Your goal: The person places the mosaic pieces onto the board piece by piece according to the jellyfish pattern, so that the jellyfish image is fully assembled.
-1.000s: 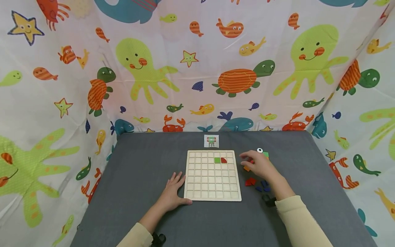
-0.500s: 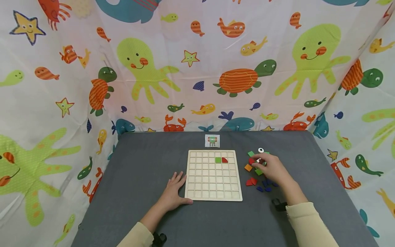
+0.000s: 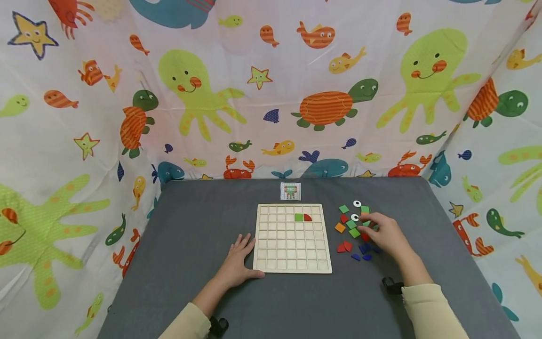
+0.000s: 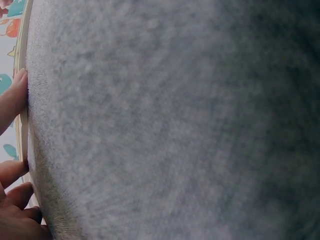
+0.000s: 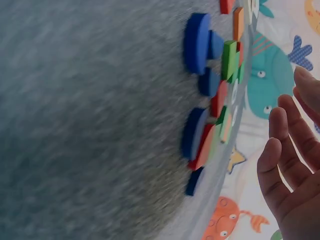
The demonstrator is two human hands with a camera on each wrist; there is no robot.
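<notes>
A wooden grid board point(image 3: 292, 249) lies flat, holding a green square point(image 3: 298, 217) beside a red quarter-round piece point(image 3: 307, 217) in an upper row. At the board's left edge, my left hand point(image 3: 237, 259) rests on the table, fingers spread and thumb by the lower corner; the left wrist view shows its fingers point(image 4: 12, 100) against the board's side. My right hand point(image 3: 387, 235) hovers over the loose pieces, fingers loosely bent and nothing seen between them. Near its fingertips are a white ring-shaped piece point(image 3: 354, 217) and green squares point(image 3: 354, 232). Its palm hides some pieces.
Left of the right hand lie an orange square point(image 3: 340, 228) and red pieces point(image 3: 341, 247). Blue pieces point(image 3: 355, 257) sit nearer the front. A small picture card point(image 3: 290, 191) lies behind the board. A sea-animal curtain point(image 3: 262, 127) closes off the table's back and sides.
My right hand has moved right, away from the board's edge and across the loose pieces, uncovering several of them. My left hand and the pieces on the board have stayed put.
</notes>
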